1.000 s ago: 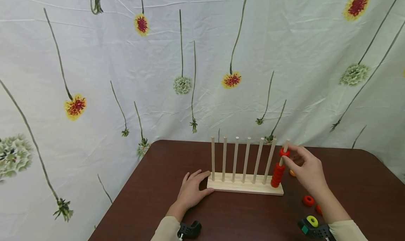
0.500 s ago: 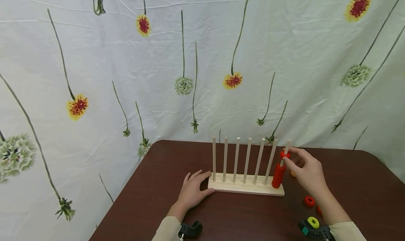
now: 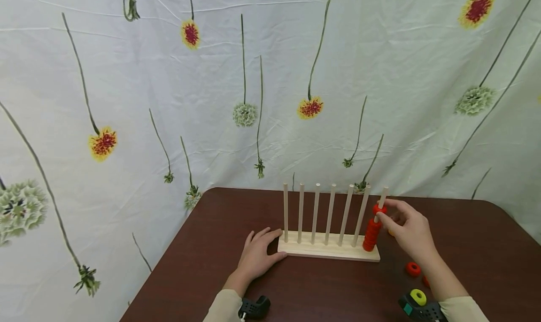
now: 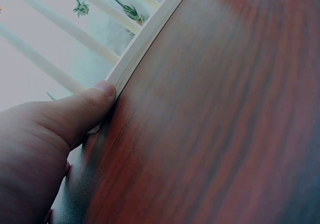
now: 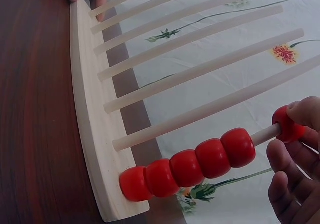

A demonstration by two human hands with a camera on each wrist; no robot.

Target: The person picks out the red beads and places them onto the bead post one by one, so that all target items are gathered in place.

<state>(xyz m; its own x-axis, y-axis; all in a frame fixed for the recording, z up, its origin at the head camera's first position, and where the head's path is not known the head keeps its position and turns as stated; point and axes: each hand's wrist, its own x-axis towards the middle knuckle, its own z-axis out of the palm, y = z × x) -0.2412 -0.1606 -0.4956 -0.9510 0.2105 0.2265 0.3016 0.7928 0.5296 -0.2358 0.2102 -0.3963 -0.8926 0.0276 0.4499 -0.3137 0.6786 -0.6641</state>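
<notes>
A pale wooden peg stand (image 3: 325, 252) has a row of several upright pegs on a flat base. My left hand (image 3: 258, 255) holds the base's left end, thumb (image 4: 95, 99) at the front edge and fingers behind. On the rightmost peg, several red beads (image 5: 186, 168) are stacked from the base up. Above that stack, my right hand (image 3: 411, 229) pinches another red bead (image 5: 286, 125) between thumb and fingers. This bead is threaded on the same peg, with a short piece of bare peg showing below it. The other pegs carry no beads.
Loose red beads (image 3: 413, 269) lie on the dark brown table (image 3: 338, 289) near my right forearm. A yellow-green bead (image 3: 418, 297) shows beside the right wrist camera (image 3: 422, 311). Behind my right hand an orange bead (image 3: 390, 232) is mostly hidden. A flowered cloth (image 3: 270, 78) hangs beyond the table.
The pinched red bead has slid a little way down the rightmost peg, my right hand lowering with it. The left hand keeps its hold on the base.
</notes>
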